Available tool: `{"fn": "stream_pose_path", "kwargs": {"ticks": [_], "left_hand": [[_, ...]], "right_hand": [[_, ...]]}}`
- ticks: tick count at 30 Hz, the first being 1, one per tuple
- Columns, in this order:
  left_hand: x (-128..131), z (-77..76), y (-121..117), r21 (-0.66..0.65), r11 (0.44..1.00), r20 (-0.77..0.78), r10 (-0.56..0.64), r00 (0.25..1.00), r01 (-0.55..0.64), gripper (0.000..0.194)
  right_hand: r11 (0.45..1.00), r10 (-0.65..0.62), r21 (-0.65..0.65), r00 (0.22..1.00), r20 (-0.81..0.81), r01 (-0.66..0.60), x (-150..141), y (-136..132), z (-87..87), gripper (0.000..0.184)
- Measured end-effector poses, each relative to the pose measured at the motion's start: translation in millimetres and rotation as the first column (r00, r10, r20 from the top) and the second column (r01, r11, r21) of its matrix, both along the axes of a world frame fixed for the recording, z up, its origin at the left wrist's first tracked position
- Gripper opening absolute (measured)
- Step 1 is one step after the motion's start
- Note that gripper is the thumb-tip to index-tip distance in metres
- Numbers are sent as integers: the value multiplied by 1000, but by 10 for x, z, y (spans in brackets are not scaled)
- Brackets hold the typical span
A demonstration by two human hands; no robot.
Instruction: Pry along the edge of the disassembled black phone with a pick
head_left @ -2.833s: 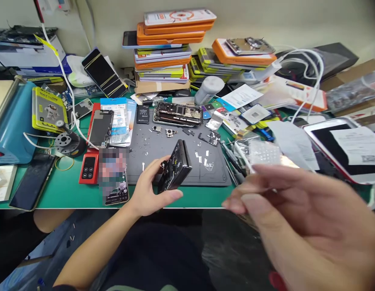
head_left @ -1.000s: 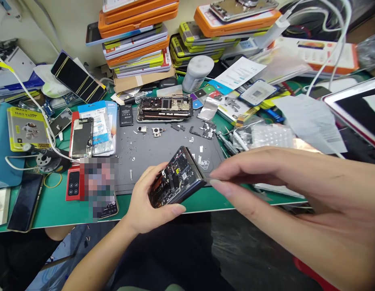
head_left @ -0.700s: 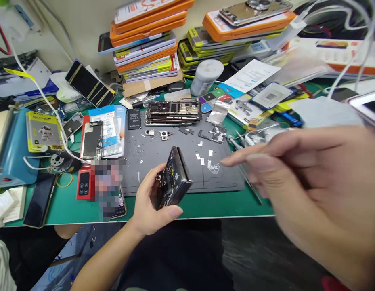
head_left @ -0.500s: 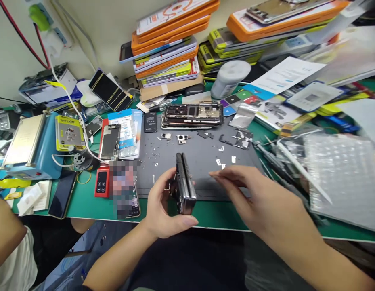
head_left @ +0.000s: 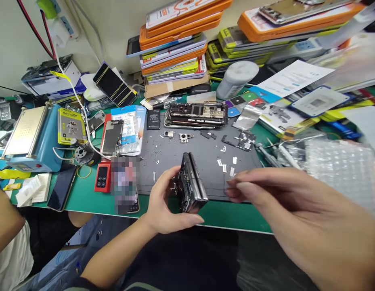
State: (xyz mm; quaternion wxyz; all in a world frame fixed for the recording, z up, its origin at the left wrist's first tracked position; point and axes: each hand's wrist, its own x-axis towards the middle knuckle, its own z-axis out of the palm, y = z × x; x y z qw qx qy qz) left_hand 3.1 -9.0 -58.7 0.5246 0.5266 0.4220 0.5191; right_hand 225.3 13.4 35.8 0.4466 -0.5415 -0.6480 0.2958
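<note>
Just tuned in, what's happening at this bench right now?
A person is working on an opened folding phone. The left hand holds it folded and on edge above the front of the grey mat. The right hand hovers just beside it, fingertips pinched together; whether they grip anything is unclear. Small screws and parts lie on the mat, with another stripped phone at its far edge.

Both hands (head_left: pixel 167 202) bare, forearms unsleeved — trousers apparently dark.
</note>
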Motion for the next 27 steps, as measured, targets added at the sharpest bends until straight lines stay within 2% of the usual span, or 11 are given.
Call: {"fn": "stream_pose_path", "kwargs": {"ticks": [1, 4, 7, 13, 21, 27], "left_hand": [[-1, 8, 2, -1, 1000, -6, -4, 1000, 4, 117], [-3, 32, 9, -6, 1000, -26, -12, 1000, 12, 118], [2, 50, 19, -17, 1000, -43, -13, 999, 13, 120], [24, 76, 30, -35, 999, -42, -20, 999, 19, 120], [52, 109, 55, 8, 1000, -9, -15, 1000, 15, 109], [64, 153, 74, 14, 1000, -13, -10, 1000, 11, 107]], "right_hand": [[1000, -2, 18, 997, -76, 3, -28, -28, 96, 5], [998, 58, 40, 961, -270, -49, -119, -66, 299, 17], [999, 52, 27, 941, -334, -45, -220, -50, 382, 19], [1000, 20, 20, 914, -406, -14, -369, -17, 418, 16], [997, 23, 83, 923, -384, 9, -410, -2, 427, 21], [997, -10, 64, 926, -376, 36, -398, -29, 436, 22]]}}
